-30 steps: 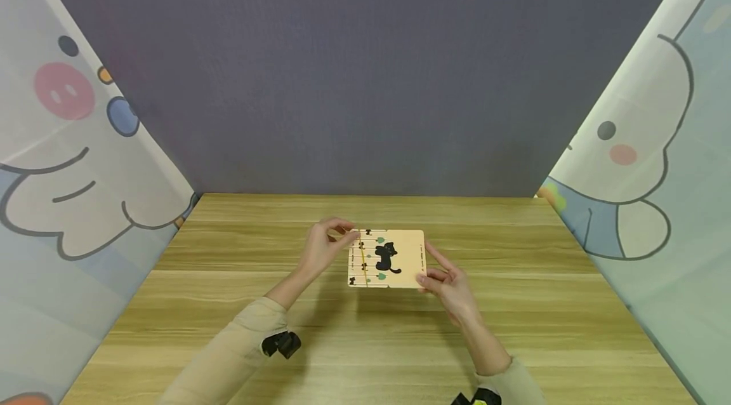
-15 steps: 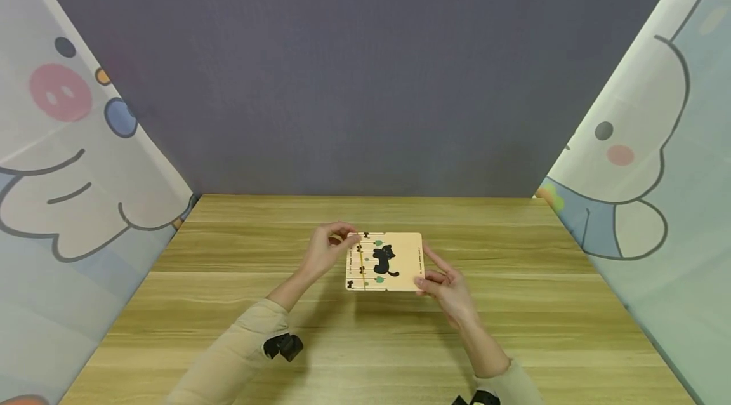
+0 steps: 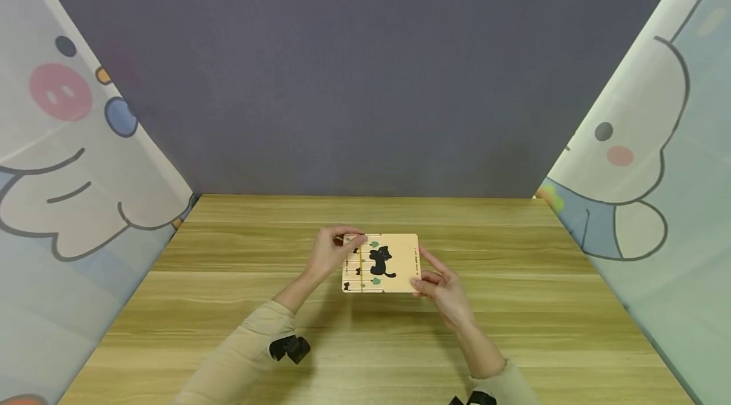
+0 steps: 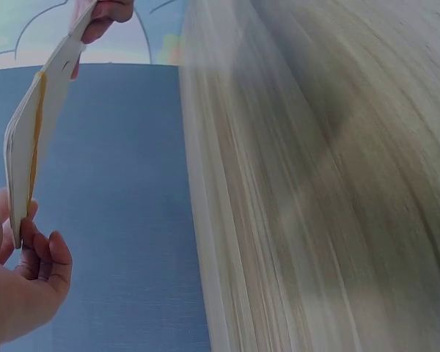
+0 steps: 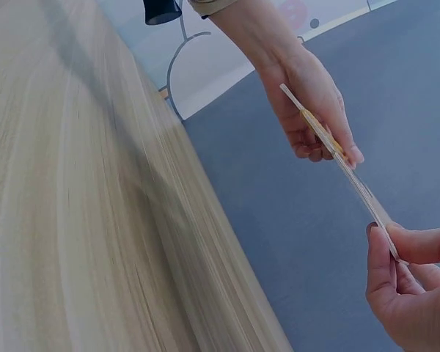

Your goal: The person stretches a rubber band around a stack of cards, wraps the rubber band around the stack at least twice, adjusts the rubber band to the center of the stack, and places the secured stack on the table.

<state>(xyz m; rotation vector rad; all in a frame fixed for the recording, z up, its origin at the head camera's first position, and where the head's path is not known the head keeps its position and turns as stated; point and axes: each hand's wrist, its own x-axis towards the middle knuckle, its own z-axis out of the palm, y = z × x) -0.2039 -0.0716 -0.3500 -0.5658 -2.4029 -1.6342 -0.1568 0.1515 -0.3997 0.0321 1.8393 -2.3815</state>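
A small cream notebook [image 3: 400, 259] with a black cat, green leaves and black bows on its cover is held above the table, cover up. A yellow elastic band [image 3: 361, 265] runs round it near its left side. My left hand [image 3: 331, 254] pinches the far left corner, thumb on top by the band and fingers underneath. At the near right corner my right hand [image 3: 451, 297] pinches the notebook between thumb and fingers, the index finger stretched along the right edge. Both wrist views show the notebook [image 5: 363, 194] nearly edge-on, with the band [image 4: 37, 139] around it.
The wood-grain table [image 3: 228, 278] lies under both hands. A dark grey panel [image 3: 365, 75] rises at its back edge. Cartoon-printed sheets [image 3: 57, 202] line the left and right sides.
My left hand has shifted right along the notebook, its thumb now further over the cover by the band. The notebook and right hand have drifted slightly left and nearer.
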